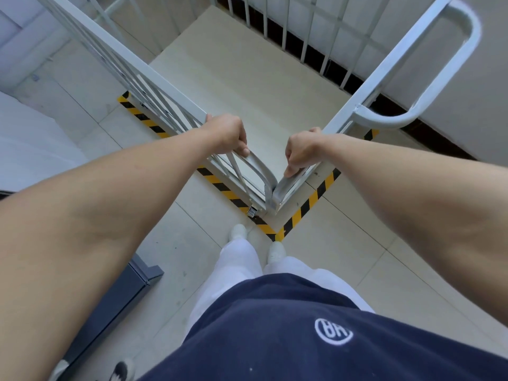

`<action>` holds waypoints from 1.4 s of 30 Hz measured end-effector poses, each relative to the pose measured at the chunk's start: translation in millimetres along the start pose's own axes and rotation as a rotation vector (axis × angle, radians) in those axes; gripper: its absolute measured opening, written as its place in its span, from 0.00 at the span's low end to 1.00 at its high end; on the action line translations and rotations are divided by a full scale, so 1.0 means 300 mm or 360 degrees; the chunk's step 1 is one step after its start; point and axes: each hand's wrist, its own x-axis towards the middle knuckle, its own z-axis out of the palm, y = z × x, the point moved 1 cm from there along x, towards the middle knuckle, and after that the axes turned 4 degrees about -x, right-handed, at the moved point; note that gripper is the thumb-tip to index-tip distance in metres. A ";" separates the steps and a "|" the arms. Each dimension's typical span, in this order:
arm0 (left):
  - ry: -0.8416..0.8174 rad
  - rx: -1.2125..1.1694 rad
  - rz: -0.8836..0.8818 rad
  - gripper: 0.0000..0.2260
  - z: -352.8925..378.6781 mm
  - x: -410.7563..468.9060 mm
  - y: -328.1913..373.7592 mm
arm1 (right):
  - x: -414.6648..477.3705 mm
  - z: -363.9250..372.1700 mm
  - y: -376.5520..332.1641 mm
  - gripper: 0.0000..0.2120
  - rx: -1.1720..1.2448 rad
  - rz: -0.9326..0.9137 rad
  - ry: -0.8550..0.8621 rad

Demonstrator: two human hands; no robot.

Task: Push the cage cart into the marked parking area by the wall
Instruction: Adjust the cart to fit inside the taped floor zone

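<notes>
The white metal cage cart [242, 78] stands in front of me, seen from above, with barred sides and a pale flat deck. Its near corner [270, 193] sits just inside the corner of the black-and-yellow striped floor tape [308, 204] that marks the parking area. My left hand [228, 134] grips the top rail of the cart's left side. My right hand [302, 151] grips the top rail of its right side. A looped white handle [450, 67] sticks out from the right side. The far bars stand close to the wall and its dark skirting [302, 48].
A dark grey metal frame [123, 292] lies low on the floor at my left. A pale covered surface [30, 144] fills the left edge. My white shoes [258, 243] stand just outside the tape corner. Another person's dark shoe [121, 369] shows at the bottom left.
</notes>
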 end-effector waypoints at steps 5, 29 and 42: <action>-0.0066 0.0083 -0.0001 0.15 -0.003 0.012 0.005 | -0.023 -0.005 0.003 0.18 0.0110 0.0016 0.0010; 0.0408 -0.0154 0.0067 0.19 0.029 -0.152 0.419 | -0.255 -0.130 0.136 0.21 0.0386 0.0157 0.0612; 0.1036 -0.0817 -0.0468 0.20 0.022 -0.331 0.820 | -0.466 -0.148 0.490 0.22 0.0277 -0.0372 0.0709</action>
